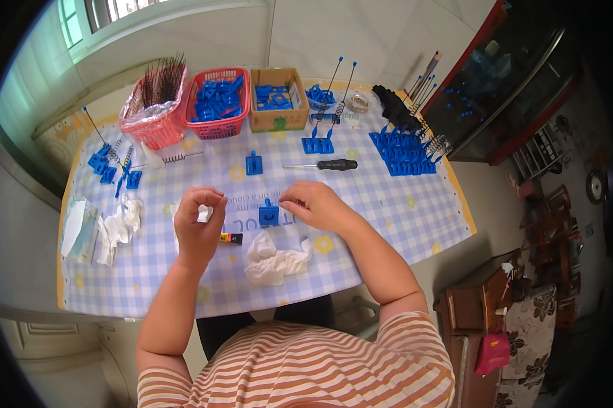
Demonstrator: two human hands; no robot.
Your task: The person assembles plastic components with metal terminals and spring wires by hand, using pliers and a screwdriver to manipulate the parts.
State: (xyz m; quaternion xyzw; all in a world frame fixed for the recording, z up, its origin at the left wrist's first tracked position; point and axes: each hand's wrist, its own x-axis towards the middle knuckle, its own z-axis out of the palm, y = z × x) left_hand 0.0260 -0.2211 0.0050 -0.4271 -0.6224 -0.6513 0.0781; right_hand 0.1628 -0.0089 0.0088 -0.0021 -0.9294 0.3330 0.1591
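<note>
Head view: left hand (199,216) raised, fingertips pinched on something too small to identify. Right hand (314,204) pinches beside the blue plastic part (268,215) on the surface (388,211). Assembly step judged underway; fitting demands careful alignment.

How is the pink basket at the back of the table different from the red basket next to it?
The pink basket is lined with clear plastic and holds dark thin rods standing up; the red basket has no liner and is heaped with blue plastic parts. The pink basket sits further left and leans a little; the red basket sits level. Both are small lattice-sided plastic baskets on the checked tablecloth.
</note>
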